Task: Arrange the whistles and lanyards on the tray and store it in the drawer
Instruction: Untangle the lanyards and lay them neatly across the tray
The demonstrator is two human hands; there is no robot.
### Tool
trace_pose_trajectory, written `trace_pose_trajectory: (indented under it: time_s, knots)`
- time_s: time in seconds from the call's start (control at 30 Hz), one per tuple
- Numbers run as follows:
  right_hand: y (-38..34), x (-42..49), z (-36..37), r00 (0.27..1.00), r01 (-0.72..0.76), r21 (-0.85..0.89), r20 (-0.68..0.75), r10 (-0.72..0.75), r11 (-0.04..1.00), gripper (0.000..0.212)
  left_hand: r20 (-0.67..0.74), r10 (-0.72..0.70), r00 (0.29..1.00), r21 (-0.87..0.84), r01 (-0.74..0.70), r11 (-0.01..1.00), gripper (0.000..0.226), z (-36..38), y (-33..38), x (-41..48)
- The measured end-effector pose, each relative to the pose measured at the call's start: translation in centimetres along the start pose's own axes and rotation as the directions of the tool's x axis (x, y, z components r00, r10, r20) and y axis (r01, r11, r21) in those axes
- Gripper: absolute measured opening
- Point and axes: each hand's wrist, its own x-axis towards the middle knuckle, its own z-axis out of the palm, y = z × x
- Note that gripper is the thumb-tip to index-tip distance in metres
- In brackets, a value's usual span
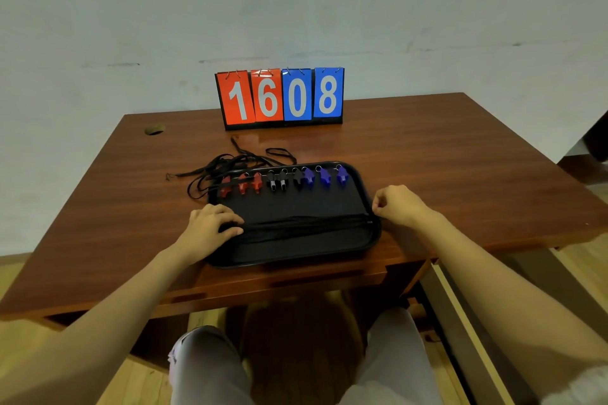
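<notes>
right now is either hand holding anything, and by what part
The right hand pinches the black lanyard bundle at its right end, by the rim of the tray; the left hand presses its left end down.

On the table, a black tray holds nine whistles in a row along its far edge and straightened lanyards across it, left hand pressing one end, right hand pinching the other.
</notes>
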Motion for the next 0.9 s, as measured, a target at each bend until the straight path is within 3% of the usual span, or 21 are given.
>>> trace_pose_trajectory:
  time_s: [0.1, 0.3, 0.47, 0.7, 0.8, 0.9]
  knots:
    - [0.1, -0.2, -0.1, 1.0, 0.013, -0.043, 0.003, -0.013, 0.999, 0.004, 0.002, 0.02, 1.0, 0.04, -0.02, 0.999, 0.025, 0.2, 0.3, -0.1]
    - [-0.9, -0.7, 0.3, 0.988, 0.145, -0.12, -0.037, -0.15, 0.982, 0.029, -0.109, 0.12, 0.987, 0.111, -0.108, 0.988, 0.029, 0.7, 1.0, -0.5]
    - [-1.4, -0.5, 1.5, 0.973, 0.23, -0.184, 0.04, -0.226, 0.956, 0.031, -0.09, 0.145, 0.985, 0.082, -0.138, 0.987, 0.061, 1.3, 1.3, -0.9]
    - [-6.7, 1.5, 1.8, 0.929, 0.363, -0.022, -0.07, -0.363, 0.932, 0.038, -0.216, 0.168, 0.962, 0.023, -0.167, 0.986, 0.046, 0.3, 3.2, 1.8]
    - [-9.4, 4.1, 2.5, 0.922, 0.383, 0.01, -0.065, -0.382, 0.924, 0.034, -0.244, 0.107, 0.964, -0.019, -0.115, 0.993, 0.03, -0.3, 4.4, 4.4]
    - [-12.1, 7.6, 2.4, 0.924, 0.378, 0.028, -0.07, -0.376, 0.925, 0.029, -0.238, -0.001, 0.971, -0.044, -0.01, 0.999, 0.027, -1.4, 4.3, 7.5]
